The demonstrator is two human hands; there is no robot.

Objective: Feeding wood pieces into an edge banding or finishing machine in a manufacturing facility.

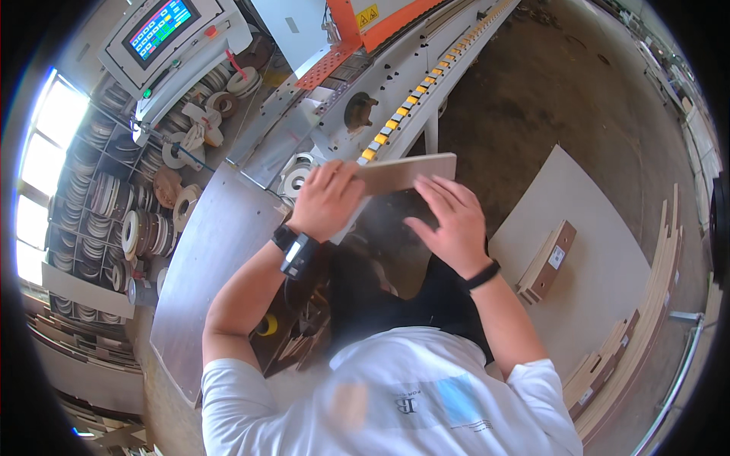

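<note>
A short, narrow wood-toned board (403, 175) is held up in front of me, beside the rail of a long machine. My left hand (328, 199) grips its left end, fingers curled over it. At the board's right end, the fingertips of my right hand (454, 224) rest against the lower edge, with the fingers stretched out and the thumb apart. Just left of the board, a white roll of edge banding (295, 181) sits by the machine. Below my left forearm, a smooth grey worktable (217, 251) curves away to the left.
Yellow rollers (391, 124) line the machine rail ahead. A control panel (163, 38) with a lit screen stands at upper left. Racks of banding rolls (141, 232) fill the left. On the right, stacked strips (549, 262) lie on a large pale sheet (585, 220), near long boards (650, 319).
</note>
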